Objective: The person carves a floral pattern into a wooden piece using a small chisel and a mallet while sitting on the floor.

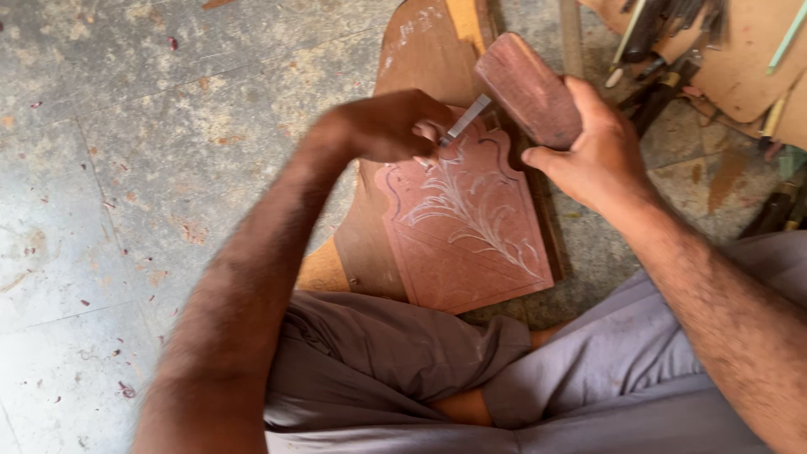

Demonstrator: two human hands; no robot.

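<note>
The carved wooden panel (466, 231) lies on a board (370, 244) before the person's knees. The left hand (395, 126) pinches a chisel (467, 120) against it; the right hand (593, 147) clasps a wooden mallet (528, 88). A skewed blow could gouge the leaf pattern or strike fingers.

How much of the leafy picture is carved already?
Done: a feathery leaf pattern is cut down the middle of the reddish wood panel. In hand: the left hand sets a chisel at the top; the right hand holds a wooden mallet. Left: the panel's lower corner is bare.
</note>
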